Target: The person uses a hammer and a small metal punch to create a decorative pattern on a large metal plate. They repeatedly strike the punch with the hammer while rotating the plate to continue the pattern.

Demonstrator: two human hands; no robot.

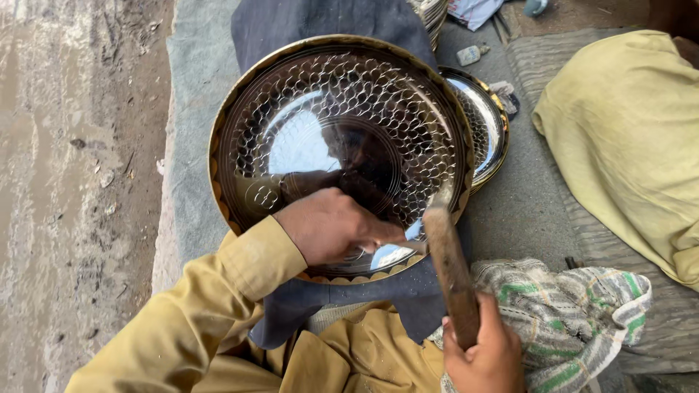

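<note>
Brass-rimmed plate (342, 145) sits centre frame on a dark cloth (291, 29), face up, mirror-bright, with a hammered scale pattern ringing a smooth middle.

Left hand (331, 225) rests on the plate's near edge, fist closed. It looks pinched around a small tool pressed to the metal, but the tool itself is hidden under the fingers, so can't confirm what it is.

Right hand (484, 349) is lower right, off the plate, over a striped cloth (575, 313). Grip is wrapped tight on the butt of a wooden-handled hammer (451, 269).

Key geometry: hammer's long axis runs from the right hand up and slightly left, and its upper end sits at the plate's near-right rim, just beside the left fist. So the work point lies up and left of the right grip, along the handle line. Left hand is right on it; right hand is a full handle length back.

The hammer's upper end is blurred; whether it touches the plate can't be told.

Around it: second plate (484, 124) of the same kind tucked under the first plate's right edge, partly covered. Yellow-green cloth bundle (626, 138) far right. Grey mat (520, 211) under everything, bare muddy ground (73, 182) to the left.
</note>
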